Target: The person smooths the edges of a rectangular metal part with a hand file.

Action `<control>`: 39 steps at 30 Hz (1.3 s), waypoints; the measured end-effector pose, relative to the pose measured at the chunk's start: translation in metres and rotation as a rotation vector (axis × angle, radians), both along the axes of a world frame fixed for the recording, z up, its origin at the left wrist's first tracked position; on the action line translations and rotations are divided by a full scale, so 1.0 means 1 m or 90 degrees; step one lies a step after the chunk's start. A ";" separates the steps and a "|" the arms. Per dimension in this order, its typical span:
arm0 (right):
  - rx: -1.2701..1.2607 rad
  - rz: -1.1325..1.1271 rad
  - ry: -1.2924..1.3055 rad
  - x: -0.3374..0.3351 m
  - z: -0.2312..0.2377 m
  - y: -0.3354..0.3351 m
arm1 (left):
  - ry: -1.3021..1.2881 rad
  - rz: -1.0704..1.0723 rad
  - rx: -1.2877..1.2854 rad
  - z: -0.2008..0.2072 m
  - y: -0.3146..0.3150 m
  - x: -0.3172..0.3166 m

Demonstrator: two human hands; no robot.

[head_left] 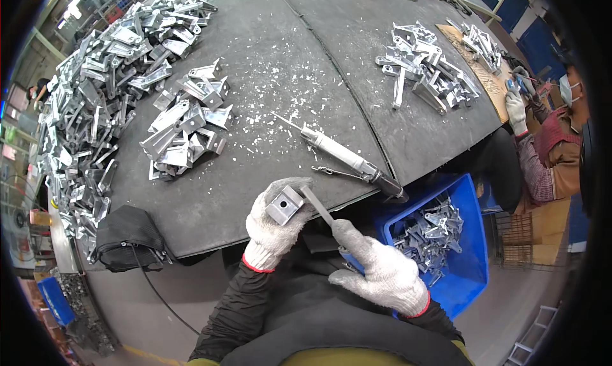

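Note:
My left hand (pixel 268 235), in a white knit glove with a red cuff, is closed around a small silver metal bracket (pixel 278 210). A round dark hole shows in the bracket's upturned face. My right hand (pixel 392 275), gloved alike, grips a flat metal file (pixel 317 204), its forefinger stretched along the tool. The file's tip is right beside the bracket's right edge; whether they touch I cannot tell. Just beyond both hands, a silver air-powered hand tool (pixel 341 153) with a thin pointed bit lies on the dark table (pixel 255 53).
Silver brackets form a large heap (pixel 95 92) at left, a smaller pile (pixel 188 127) nearer me and another pile (pixel 427 66) at right. A blue bin (pixel 473 257) of brackets stands by my right arm. A black mesh-covered object (pixel 131 238) sits at the near-left corner. A co-worker (pixel 551 143) works at right.

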State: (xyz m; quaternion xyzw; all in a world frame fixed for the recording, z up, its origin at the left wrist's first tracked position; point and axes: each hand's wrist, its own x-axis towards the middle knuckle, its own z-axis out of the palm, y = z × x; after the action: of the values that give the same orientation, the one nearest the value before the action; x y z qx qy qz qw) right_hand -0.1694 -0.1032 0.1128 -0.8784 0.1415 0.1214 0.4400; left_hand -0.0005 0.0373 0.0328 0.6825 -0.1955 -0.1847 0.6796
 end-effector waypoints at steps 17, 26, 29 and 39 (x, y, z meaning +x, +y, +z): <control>-0.181 0.087 0.058 0.025 0.027 0.020 | -0.014 -0.018 0.022 0.000 -0.002 0.004; -0.110 0.067 0.062 0.025 0.022 0.015 | -0.060 -0.012 0.032 -0.006 -0.001 0.005; -0.090 0.063 0.055 0.024 0.022 0.013 | -0.089 -0.012 0.075 -0.002 0.000 0.004; -0.260 0.113 0.046 0.029 0.029 0.018 | -0.091 -0.024 0.051 -0.001 -0.001 0.007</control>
State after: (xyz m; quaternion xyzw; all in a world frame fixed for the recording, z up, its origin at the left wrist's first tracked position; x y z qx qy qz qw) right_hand -0.1404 -0.0852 0.1414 -0.9534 0.1010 0.1599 0.2349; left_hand 0.0066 0.0360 0.0320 0.7166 -0.2489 -0.1561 0.6326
